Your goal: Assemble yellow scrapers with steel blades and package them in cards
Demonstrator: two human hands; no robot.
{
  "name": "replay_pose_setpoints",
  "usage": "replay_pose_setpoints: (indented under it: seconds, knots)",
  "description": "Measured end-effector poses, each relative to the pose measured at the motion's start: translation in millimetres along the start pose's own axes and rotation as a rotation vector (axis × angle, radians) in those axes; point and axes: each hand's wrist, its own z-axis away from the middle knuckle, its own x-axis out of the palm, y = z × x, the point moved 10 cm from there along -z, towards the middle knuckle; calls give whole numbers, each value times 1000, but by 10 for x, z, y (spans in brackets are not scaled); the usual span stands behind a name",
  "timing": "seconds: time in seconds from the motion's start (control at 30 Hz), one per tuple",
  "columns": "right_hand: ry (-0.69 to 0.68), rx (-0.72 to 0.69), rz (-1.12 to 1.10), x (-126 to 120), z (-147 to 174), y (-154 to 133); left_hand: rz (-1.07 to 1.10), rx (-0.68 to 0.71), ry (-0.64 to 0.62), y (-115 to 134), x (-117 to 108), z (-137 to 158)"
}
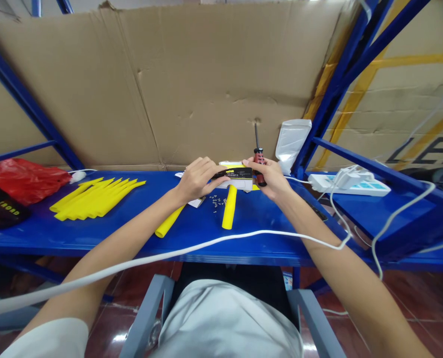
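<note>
My left hand (199, 178) is closed on the left end of a small black-and-white box (240, 179). My right hand (274, 178) grips a screwdriver (258, 156) by its red and black handle, the shaft pointing up, and its thumb rests at the box's right end. Just below the box a yellow tube (228, 211) lies on the blue table (199, 246). Another yellow tube (169, 222) lies slantwise under my left wrist. Tiny metal parts (217, 202), perhaps screws, are scattered between the tubes. Whatever lies behind the box is mostly hidden.
Several yellow tubes (98, 199) lie in a row at left, beside a red plastic bag (31, 179). A white cable (206, 243) crosses in front of my arms. At right stands a white power strip (350, 184). Cardboard (206, 84) closes off the back.
</note>
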Motion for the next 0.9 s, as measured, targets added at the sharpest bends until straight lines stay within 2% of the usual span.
replay_pose_setpoints:
  seconds: [0.13, 0.23, 0.33, 0.4, 0.5, 0.57, 0.67, 0.77, 0.9]
  knots:
    - [17, -30, -12, -10, 8, -34, 109, -142, 34, -100, 18, 10]
    - [47, -61, -23, -53, 4, -71, 307, -349, 43, -263, 115, 64]
    - [89, -100, -41, -111, -2, -123, 650, -630, -83, -413, 414, 192]
    - [119, -129, -55, -151, -7, -159, 901, -767, -216, -377, 632, 276]
    - [150, -164, -64, -188, -11, -196, 1161, -884, -387, -208, 825, 360]
    - [160, -180, -57, -194, -8, -204, 1283, -945, -424, -109, 877, 393]
    - [164, -193, -39, -183, 4, -199, 1417, -1035, -362, -52, 904, 418]
    - [157, -198, -28, -159, 17, -197, 1469, -1118, -256, -98, 902, 433]
    - [139, -201, -27, -126, 30, -210, 1480, -1143, -197, -180, 853, 398]
